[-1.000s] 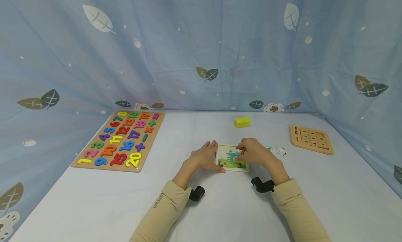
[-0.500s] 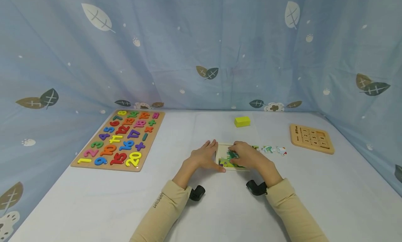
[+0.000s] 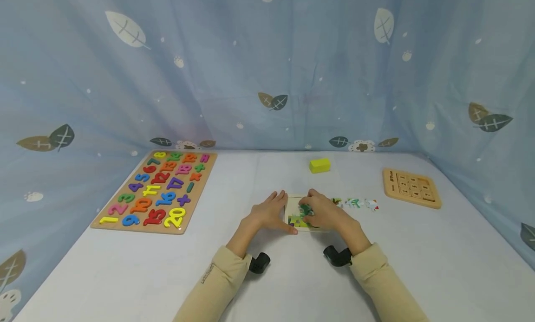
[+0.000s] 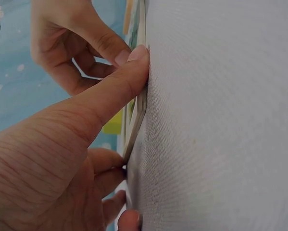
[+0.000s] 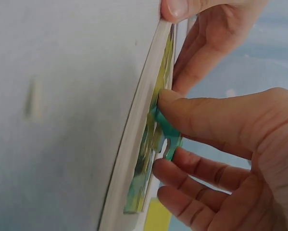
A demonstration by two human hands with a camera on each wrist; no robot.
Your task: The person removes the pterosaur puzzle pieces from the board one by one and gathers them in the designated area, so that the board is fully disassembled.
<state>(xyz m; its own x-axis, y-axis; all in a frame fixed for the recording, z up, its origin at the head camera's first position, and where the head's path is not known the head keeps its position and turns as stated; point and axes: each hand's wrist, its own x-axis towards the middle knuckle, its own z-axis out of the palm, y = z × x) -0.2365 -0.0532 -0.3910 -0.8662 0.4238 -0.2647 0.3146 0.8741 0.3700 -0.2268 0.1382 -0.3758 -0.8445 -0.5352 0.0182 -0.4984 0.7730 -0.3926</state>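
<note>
A small wooden jigsaw board [image 3: 294, 203] with a green dinosaur picture lies flat in front of me. My left hand [image 3: 269, 214] rests along its left side, thumb on the front edge and fingers fairly straight at the left edge. Over the board, my right hand [image 3: 325, 213] pinches a green puzzle piece [image 5: 168, 127] between thumb and fingers. In the right wrist view this piece stands tilted up from the yellow-green pieces [image 5: 146, 159] inside the frame. From the head view, the hand covers the right part of the board.
Several loose puzzle pieces [image 3: 353, 203] lie in a row right of the board. Behind it sits a yellow block [image 3: 319, 165]. A colourful number board [image 3: 178, 230] is on the left, and a wooden number-tile board [image 3: 391, 192] on the right.
My right hand has moved left across the jigsaw board, uncovering more of the loose pieces at its right. My left hand keeps its place at the board. The head view has tilted slightly.
</note>
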